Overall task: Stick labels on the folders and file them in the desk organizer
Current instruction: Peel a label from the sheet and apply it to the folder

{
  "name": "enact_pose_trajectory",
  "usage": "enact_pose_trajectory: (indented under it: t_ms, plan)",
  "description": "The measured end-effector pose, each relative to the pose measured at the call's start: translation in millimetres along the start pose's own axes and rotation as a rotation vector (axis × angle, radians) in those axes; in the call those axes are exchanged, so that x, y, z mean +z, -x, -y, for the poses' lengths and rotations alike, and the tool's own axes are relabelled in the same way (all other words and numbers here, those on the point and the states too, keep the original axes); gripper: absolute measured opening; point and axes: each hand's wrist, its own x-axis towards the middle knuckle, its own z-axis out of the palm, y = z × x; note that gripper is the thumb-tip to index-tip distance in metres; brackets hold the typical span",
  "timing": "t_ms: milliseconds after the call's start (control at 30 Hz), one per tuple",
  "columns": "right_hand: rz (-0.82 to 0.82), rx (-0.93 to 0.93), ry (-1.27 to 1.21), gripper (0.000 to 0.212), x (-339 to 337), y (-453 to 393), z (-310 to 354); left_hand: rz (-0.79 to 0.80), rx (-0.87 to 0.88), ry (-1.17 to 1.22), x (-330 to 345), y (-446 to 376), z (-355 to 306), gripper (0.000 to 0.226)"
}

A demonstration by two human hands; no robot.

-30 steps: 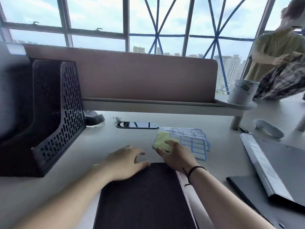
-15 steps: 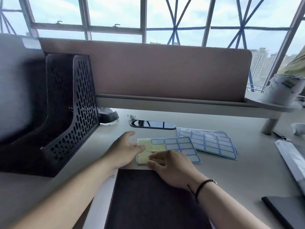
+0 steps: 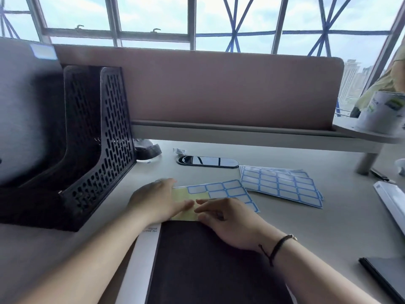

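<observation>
At the centre of the frame a partly used label sheet (image 3: pixel 221 191), with its yellow backing bare on the left side, lies on the desk (image 3: pixel 328 227) just above the top edge of a dark folder (image 3: pixel 208 266) that fills the lower middle. The left hand (image 3: pixel 157 199) lies flat on the sheet's left part, fingers fairly straight and pressing down. The right hand (image 3: pixel 228 218) rests over the sheet's lower edge with fingers loosely bent toward the backing; whether it pinches a label cannot be told. A black cord bracelet (image 3: pixel 278 246) circles the right wrist. A stack of full label sheets (image 3: pixel 282 185) lies right of centre, apart from the used sheet. The black perforated desk organizer (image 3: pixel 105 150) stands at the left. Another dark folder's corner (image 3: pixel 385 275) shows at the lower right.
</observation>
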Motion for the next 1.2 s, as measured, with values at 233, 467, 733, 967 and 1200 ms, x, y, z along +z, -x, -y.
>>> enact_pose_trajectory:
  t_ms: [233,467,733,967,1200]
  plan:
    - [-0.136,0.138,0.077,0.043,-2,-3,-6,-0.05,0.048,0.131,-3,3,3,0.093]
    - [-0.173,0.155,0.078,0.045,-4,-3,-7,-0.009,0.076,0.601,4,-7,7,0.072]
    - [-0.396,0.036,0.002,0.039,-4,-6,-3,0.035,0.026,1.171,-6,-7,-7,0.07]
    - [-0.593,-0.102,-0.025,0.031,-3,-5,4,0.077,0.075,1.343,-12,1,-26,0.058]
    - [-0.71,-0.104,-0.056,0.029,0,-8,8,0.056,0.198,1.288,-15,8,-36,0.039]
